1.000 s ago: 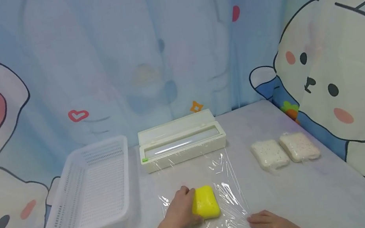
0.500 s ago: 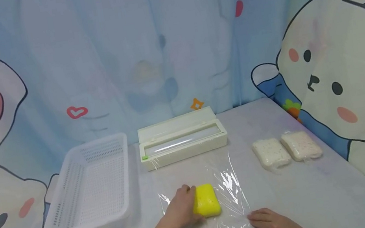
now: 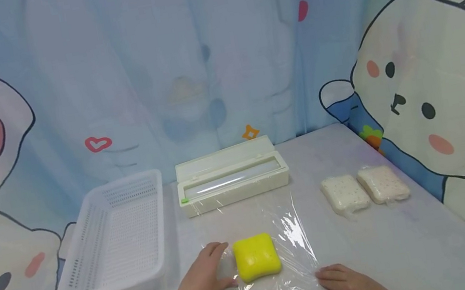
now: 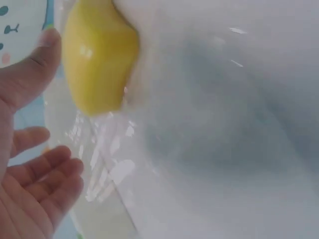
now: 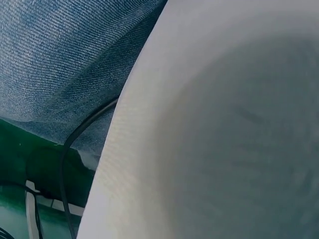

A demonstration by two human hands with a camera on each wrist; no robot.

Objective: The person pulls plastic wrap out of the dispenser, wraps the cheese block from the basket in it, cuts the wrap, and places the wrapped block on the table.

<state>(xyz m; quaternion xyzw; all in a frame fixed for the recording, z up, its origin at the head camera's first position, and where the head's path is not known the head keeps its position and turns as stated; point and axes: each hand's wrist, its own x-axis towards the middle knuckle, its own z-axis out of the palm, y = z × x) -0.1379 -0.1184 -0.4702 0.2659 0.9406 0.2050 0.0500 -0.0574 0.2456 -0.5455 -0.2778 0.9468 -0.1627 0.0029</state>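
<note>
A glossy yellow block [image 3: 257, 257] with rounded corners, soap-like in shape, lies on a sheet of clear cling film [image 3: 288, 227] spread over the table. My left hand [image 3: 203, 279] is just left of it, thumb and fingers spread, with a gap between hand and block. The left wrist view also shows this hand [image 4: 37, 164] holding nothing beside the yellow block [image 4: 99, 57]. At the film's right edge my right hand [image 3: 350, 283] rests with its fingertips on the film. The film runs out from a white cling film dispenser [image 3: 240, 193], whose lid is raised.
A white perforated basket [image 3: 116, 244] stands at the left. Two speckled, pale wrapped blocks [image 3: 345, 194] lie side by side at the right. Curtains [image 3: 184, 71] close off the back. In the right wrist view, a black cable [image 5: 75, 134] hangs beside the table edge.
My left hand has let go of the yellow block and drawn back to the left. The block now shows whole on the film. The right hand has stayed at the film's edge.
</note>
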